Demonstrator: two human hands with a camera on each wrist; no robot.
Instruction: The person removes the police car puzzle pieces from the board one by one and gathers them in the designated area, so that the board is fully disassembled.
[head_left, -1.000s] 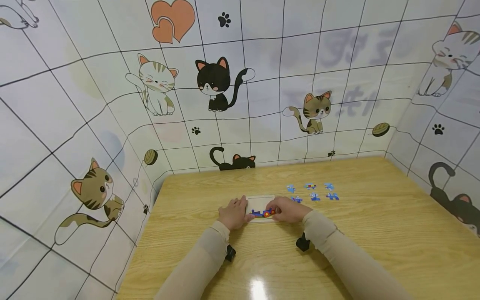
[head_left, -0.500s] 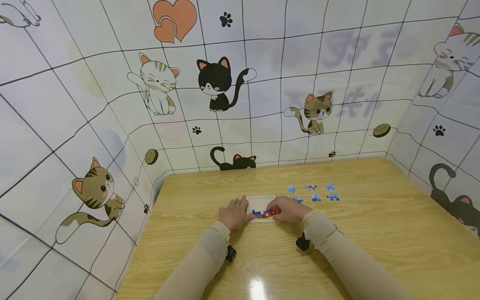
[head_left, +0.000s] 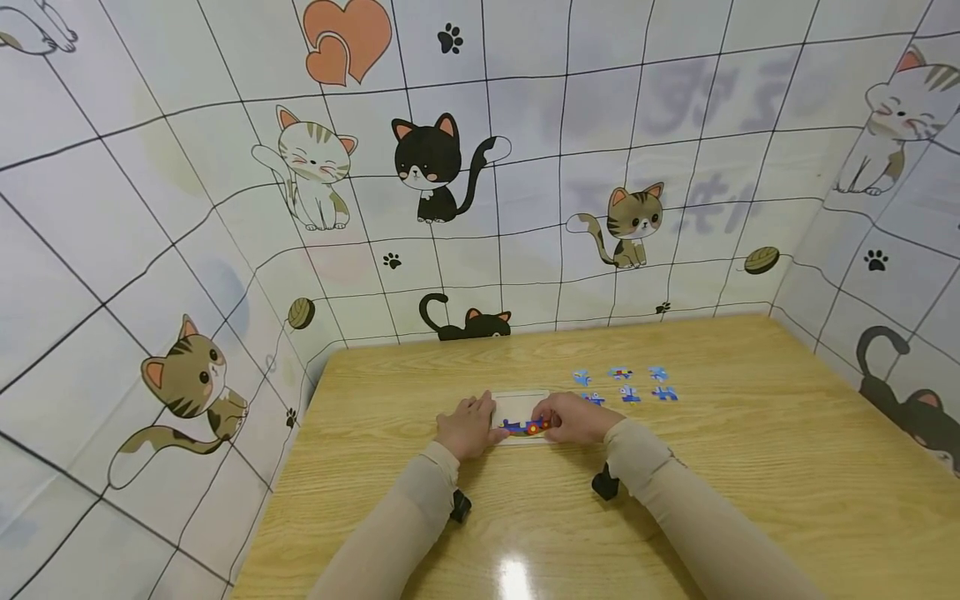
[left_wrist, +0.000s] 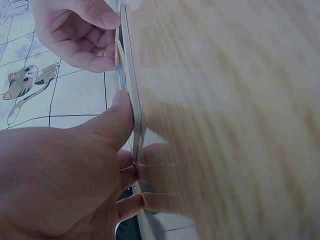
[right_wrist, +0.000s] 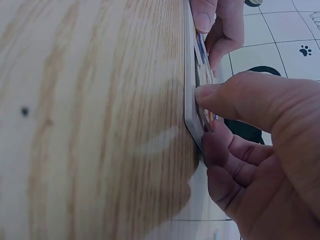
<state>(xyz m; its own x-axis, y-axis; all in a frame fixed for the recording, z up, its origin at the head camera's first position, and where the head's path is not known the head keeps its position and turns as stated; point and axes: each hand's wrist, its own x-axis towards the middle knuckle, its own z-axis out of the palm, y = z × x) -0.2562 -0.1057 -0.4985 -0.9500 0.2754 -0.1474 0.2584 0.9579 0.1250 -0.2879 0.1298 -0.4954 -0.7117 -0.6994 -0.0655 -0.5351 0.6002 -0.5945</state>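
A shallow white puzzle tray [head_left: 522, 395] lies on the table, with joined blue and red jigsaw pieces [head_left: 516, 427] along its near side. My left hand [head_left: 467, 428] rests at the tray's left edge, its thumb over the near left corner. Seen from the left wrist, that thumb [left_wrist: 117, 117] presses the tray's rim while the fingertips touch down beside it. At the tray's right side my right hand [head_left: 573, 418] pinches a jigsaw piece [right_wrist: 207, 120] between thumb and fingers, low against the tray. The fingers hide much of that piece.
Several loose blue jigsaw pieces [head_left: 630, 394] lie in two rows behind and right of the tray, on the wooden table [head_left: 750, 433]. A cat-print cloth wall [head_left: 525, 250] rises at the table's back and sides. Black wrist mounts [head_left: 606, 483] hang under both sleeves.
Both hands keep their places at the tray. The joined pieces and the loose ones look the same; only the head view shifts very slightly.
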